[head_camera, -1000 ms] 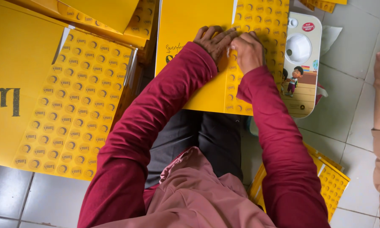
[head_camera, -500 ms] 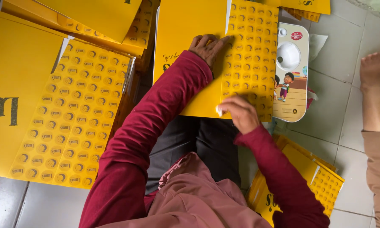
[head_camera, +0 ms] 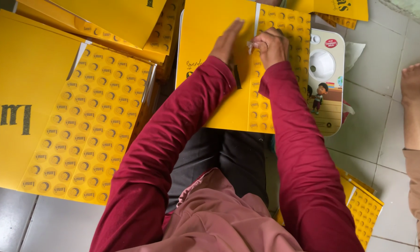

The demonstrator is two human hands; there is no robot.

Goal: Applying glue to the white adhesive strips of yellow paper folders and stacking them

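A yellow cardboard sheet (head_camera: pixel 214 79) with a panel of small round printed marks (head_camera: pixel 284 28) lies across my lap. My left hand (head_camera: pixel 226 42) rests flat on the plain yellow part, fingers stretched toward the far edge. Beside it, my right hand (head_camera: pixel 271 46) is closed at the seam between the plain part and the patterned panel. It pinches a small clear strip (head_camera: pixel 250 45), possibly tape. The two hands are almost touching. Both arms wear dark red sleeves.
More yellow sheets (head_camera: pixel 79 116) are stacked at the left and overlap at the top. A pale card with a white round part and a cartoon figure (head_camera: pixel 326 79) lies to the right of my sheet. Another person's bare foot (head_camera: pixel 415 84) rests on the tiled floor. Further yellow sheets (head_camera: pixel 364 205) lie at lower right.
My right hand dropped to the sheet's near edge with a small pale piece, then came back up to the seam beside my left hand. My left hand flattened out.
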